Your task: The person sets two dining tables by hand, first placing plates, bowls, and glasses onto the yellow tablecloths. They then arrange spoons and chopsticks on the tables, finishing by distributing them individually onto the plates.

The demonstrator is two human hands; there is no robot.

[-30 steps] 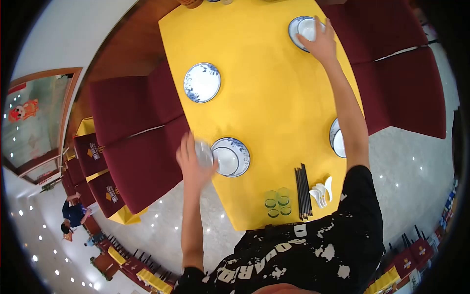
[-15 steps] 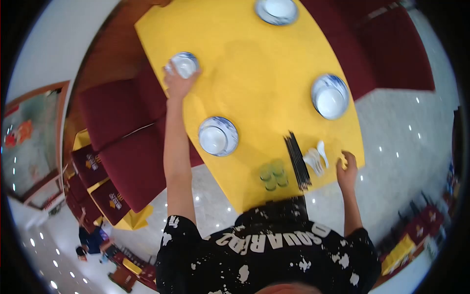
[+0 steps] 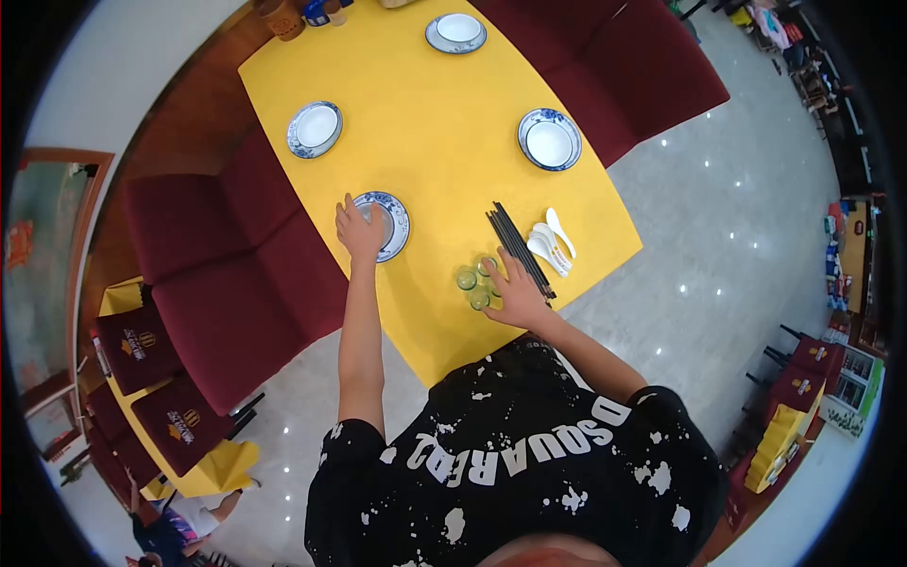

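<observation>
My left hand [image 3: 360, 232] is over the left rim of a white bowl [image 3: 387, 230], its fingers spread and partly covering it. That bowl sits on a blue-patterned plate [image 3: 402, 225] at the table's near left. With fingers apart, my right hand [image 3: 516, 291] reaches in from the right beside several small green glasses [image 3: 467, 280], fingertips right at them and hiding part of the group. Just behind that hand lies a bundle of black chopsticks [image 3: 519, 248]. White spoons [image 3: 547, 248] rest to the right of the chopsticks.
Other plates with bowls stand on the yellow table [image 3: 425, 123]: one far left [image 3: 315, 129], one far end [image 3: 455, 33], one right [image 3: 549, 140]. Maroon seats [image 3: 227, 312] line the left side, and a maroon bench [image 3: 633, 76] the right. A brown container [image 3: 282, 19] stands at the far edge.
My left hand has left the far-left bowl and come back to the nearer one. My right hand has moved left from beside the spoons to the glasses. The view has shifted.
</observation>
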